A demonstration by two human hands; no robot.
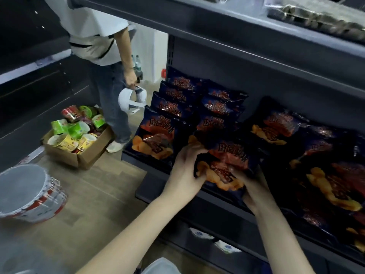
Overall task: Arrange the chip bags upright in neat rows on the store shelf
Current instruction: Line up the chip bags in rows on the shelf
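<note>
Dark blue chip bags with red and orange print fill the dark store shelf (154,191). Two rows of upright bags (158,133) stand at the shelf's left end. Both my hands hold one chip bag (229,161) at the front of the second row. My left hand (185,171) grips its left edge and my right hand (254,188) holds its lower right corner. To the right, several more bags (333,175) lie flat or leaning in a loose pile.
Another person (110,76) stands to the left holding a white headset (132,99). A cardboard box (79,153) of noodle cups sits on the wooden floor. A stack of bowl lids (29,194) is at the left. An upper shelf (256,36) overhangs the chips.
</note>
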